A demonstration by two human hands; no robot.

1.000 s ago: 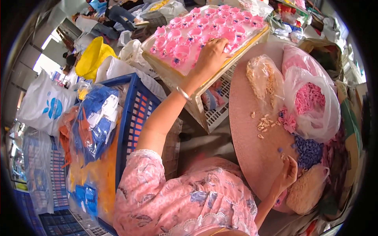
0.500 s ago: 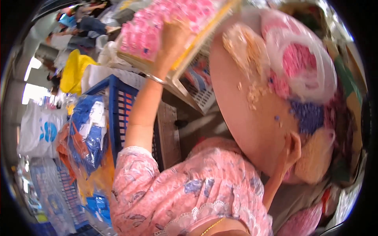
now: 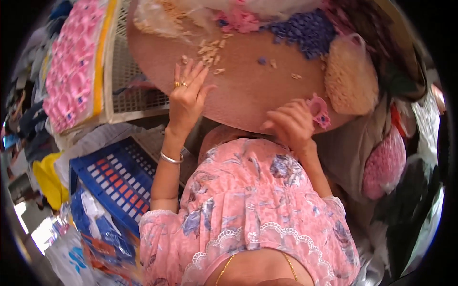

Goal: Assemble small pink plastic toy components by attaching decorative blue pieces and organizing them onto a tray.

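Blue-printed bag (image 3: 67, 257) sits left, pink ring (image 3: 323, 119) beside the right hand (image 3: 293, 124).

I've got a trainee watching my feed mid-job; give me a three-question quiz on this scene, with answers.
1. Which wrist wears the bracelet: A) left, B) right, C) both?
2. True or false: the purple-blue pieces lie higher in the picture than the pink hoop beside the right hand.
3. Which loose pieces lie nearest the left hand?

Key: 1. A. 2. True. 3. The beige pieces.
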